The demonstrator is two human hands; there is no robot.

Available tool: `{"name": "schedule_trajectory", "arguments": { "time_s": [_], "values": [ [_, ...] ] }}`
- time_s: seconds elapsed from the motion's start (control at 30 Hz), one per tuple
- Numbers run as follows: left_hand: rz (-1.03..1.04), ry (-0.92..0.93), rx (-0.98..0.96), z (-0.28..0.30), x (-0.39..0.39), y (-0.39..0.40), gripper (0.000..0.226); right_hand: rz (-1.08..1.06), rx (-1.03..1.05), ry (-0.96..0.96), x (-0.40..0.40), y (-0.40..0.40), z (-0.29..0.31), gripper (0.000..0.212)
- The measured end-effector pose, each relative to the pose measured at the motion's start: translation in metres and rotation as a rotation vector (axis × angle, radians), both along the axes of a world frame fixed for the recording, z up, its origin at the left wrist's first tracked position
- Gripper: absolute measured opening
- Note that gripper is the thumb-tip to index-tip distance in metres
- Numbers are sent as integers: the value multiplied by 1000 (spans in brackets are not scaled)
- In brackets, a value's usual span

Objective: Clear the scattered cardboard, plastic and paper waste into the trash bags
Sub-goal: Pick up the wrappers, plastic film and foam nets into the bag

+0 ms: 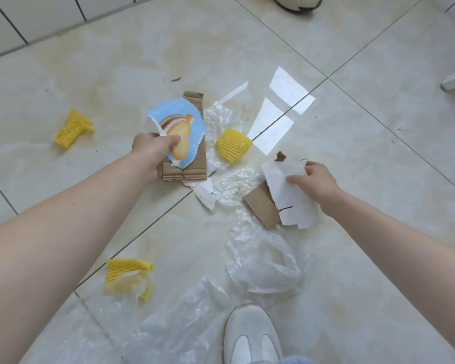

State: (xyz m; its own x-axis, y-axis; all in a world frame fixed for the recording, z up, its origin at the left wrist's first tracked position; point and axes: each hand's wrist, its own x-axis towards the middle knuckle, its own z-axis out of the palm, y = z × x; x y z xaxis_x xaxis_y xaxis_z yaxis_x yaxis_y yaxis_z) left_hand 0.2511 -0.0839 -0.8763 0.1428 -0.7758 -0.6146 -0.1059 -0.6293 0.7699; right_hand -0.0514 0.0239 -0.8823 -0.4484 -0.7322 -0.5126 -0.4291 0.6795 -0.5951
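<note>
On the glossy cream tiled floor (378,179), the left hand (153,145) grips a stack of torn cardboard (192,164), thumb pressed across the top piece, a blue printed scrap showing a biscuit picture (184,122); brown corrugated layers fan out beneath it. The right hand (315,179) pinches a torn white cardboard piece (286,195), whose brown corrugated underside (262,208) shows at its left edge. Between the two hands lie crumpled clear plastic film (234,185) and a yellow foam fruit net (234,144), ribbed and rounded, resting on the film. Another crinkled clear plastic sheet (263,261) spreads near the person's grey-white shoe (251,337) at the bottom edge of the view. A flattened yellow foam net (72,128) lies well apart at the left, and a third yellow net tangled with plastic (128,277) sits below the left forearm. Another shoe (297,2) shows at the top edge.
</note>
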Motion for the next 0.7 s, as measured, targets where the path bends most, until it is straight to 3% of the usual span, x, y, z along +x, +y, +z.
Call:
{"name": "schedule_trajectory", "arguments": {
  "time_s": [0.23, 0.4, 0.7],
  "values": [
    [-88, -179, -22, -12, 0, 2, 19, -12, 54, 165, 1, -8, -2, 25],
    [-85, -157, -4, -16, 8, 5, 18, 6, 80, 104, 9, -8, -2, 21],
    [-5, -24, 64, 0, 40, 17, 9, -41, -212, -130, 22, -26, 52, 5]
  ]
}}
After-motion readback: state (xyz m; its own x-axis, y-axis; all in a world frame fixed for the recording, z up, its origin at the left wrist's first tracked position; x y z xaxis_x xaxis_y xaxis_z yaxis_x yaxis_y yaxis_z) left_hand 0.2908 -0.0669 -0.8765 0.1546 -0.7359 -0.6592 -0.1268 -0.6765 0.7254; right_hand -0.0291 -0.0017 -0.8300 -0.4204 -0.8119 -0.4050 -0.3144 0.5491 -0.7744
